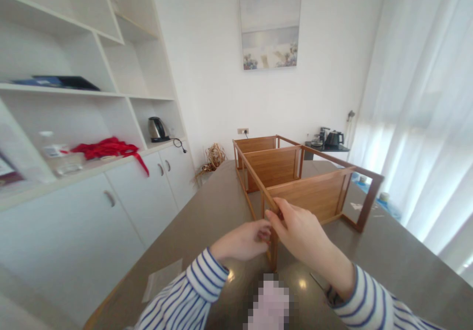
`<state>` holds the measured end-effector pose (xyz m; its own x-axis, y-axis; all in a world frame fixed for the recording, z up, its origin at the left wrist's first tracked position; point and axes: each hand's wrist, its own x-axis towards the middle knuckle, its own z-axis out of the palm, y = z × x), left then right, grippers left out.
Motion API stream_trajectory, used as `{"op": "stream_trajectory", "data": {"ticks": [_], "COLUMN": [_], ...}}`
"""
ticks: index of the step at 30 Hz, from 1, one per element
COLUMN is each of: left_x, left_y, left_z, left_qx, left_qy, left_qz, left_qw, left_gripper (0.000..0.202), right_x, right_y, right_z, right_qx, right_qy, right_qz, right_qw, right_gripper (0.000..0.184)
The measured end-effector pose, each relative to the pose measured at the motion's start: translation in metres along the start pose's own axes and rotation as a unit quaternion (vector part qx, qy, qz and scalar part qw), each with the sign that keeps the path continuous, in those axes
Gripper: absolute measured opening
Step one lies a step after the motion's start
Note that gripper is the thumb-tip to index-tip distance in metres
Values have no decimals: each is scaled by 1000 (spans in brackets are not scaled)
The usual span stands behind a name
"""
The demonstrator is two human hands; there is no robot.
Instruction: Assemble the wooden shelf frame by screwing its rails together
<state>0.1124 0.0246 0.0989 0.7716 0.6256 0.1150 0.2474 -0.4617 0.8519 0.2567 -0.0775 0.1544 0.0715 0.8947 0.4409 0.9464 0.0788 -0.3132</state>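
Note:
A brown wooden shelf unit [306, 197] lies on its side on the grey table [210, 207], its boards standing upright between the rails. My right hand [301, 226] is closed around the upper rail at the near end, thumb on the left side. Just left of and below it, my left hand [244, 240] has its fingers curled against the near post. Whatever the left fingertips pinch, if anything, is too small or hidden to make out. A thin dark rod [318, 280] lies on the table beside my right forearm, partly covered by it.
A clear plastic bag [162, 278] lies at the table's left edge. Small pale scraps [356, 206] sit right of the shelf unit. White cabinets [121, 207] run along the left, holding a kettle [157, 129] and red ribbon [109, 148]. A blurred pink patch [271, 303] is at the bottom.

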Motion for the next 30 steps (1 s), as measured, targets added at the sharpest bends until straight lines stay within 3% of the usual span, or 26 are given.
{"op": "stream_trajectory", "data": {"ticks": [2,6,9,14,21,26,30], "left_x": [16,60,94,136,165,180,173], "left_y": [1,-14,-38,-86,-141,-155,-160], "left_z": [-21,-45,-50,-65,-75,-76,-90], "left_qx": [-66,-92,-67,-21,-22,-17,10], "left_qy": [13,152,227,301,316,313,321], "left_qz": [-32,-79,-102,-137,-135,-82,-65], "left_qw": [997,981,966,944,939,946,945], "left_gripper": [22,22,29,54,61,51,43], "right_x": [1,3,5,8,11,8,2], "right_y": [2,7,15,40,73,82,93], "right_z": [0,0,-2,-12,-30,-39,-45], "right_qx": [-10,12,25,81,179,222,236], "right_qy": [-9,-13,-21,-34,-68,-107,-137], "right_qz": [-16,-50,-70,-86,-85,-81,-78], "right_qw": [1000,999,997,992,978,966,959], "right_gripper": [33,30,29,24,26,29,33]}}
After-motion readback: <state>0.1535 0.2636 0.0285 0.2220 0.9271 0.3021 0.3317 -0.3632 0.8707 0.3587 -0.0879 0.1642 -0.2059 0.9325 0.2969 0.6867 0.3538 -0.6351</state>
